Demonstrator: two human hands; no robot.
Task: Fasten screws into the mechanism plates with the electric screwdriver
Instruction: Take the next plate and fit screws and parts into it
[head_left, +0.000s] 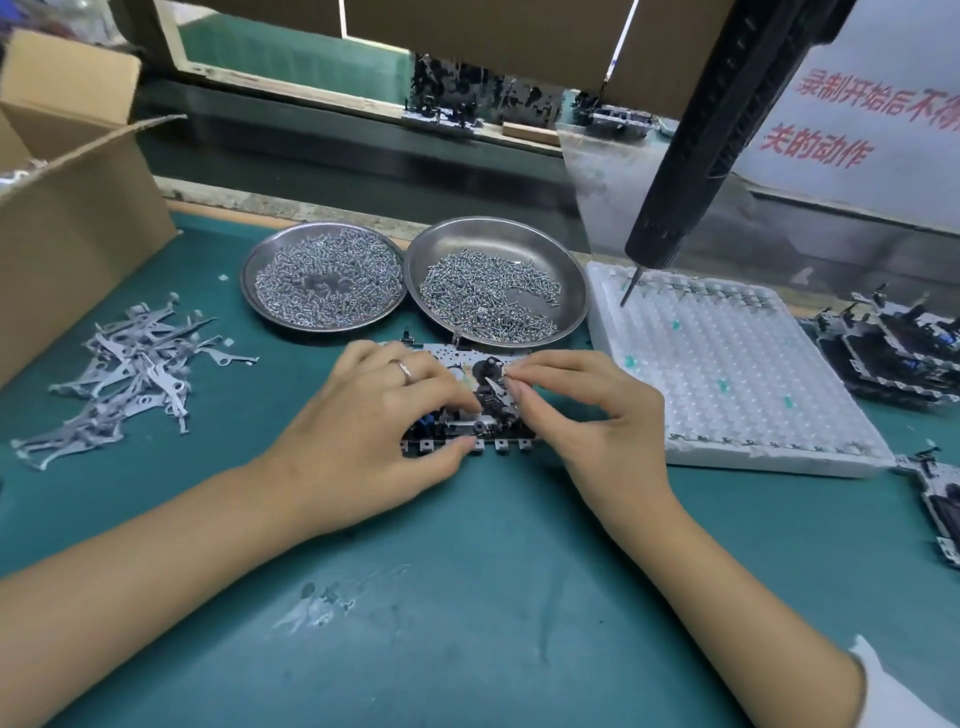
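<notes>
Two bare hands work at mid-frame over a mechanism plate lying flat on a teal bench mat. The left hand, a ring on one finger, curls over the plate's left half, thumb against its notched near edge. The right hand pinches a small pointed metal lever between thumb and forefinger above the plate's black gear. The plate's long axis runs left to right across the frame.

At upper left stands an open brown cardboard box. At right lies a white foam tray, its surface dimpled in rows. A black ribbed electric screwdriver hangs from upper right, slanting down and left, its bit tip just above the tray's far corner; neither hand touches it. Behind the plate sit two round steel dishes, the left dish and the right dish, both heaped with small silver screws. A loose pile of grey stamped levers lies at left. Finished dark assemblies are stacked at far right. A white sign at upper right bears red Chinese characters, partly cut off.
</notes>
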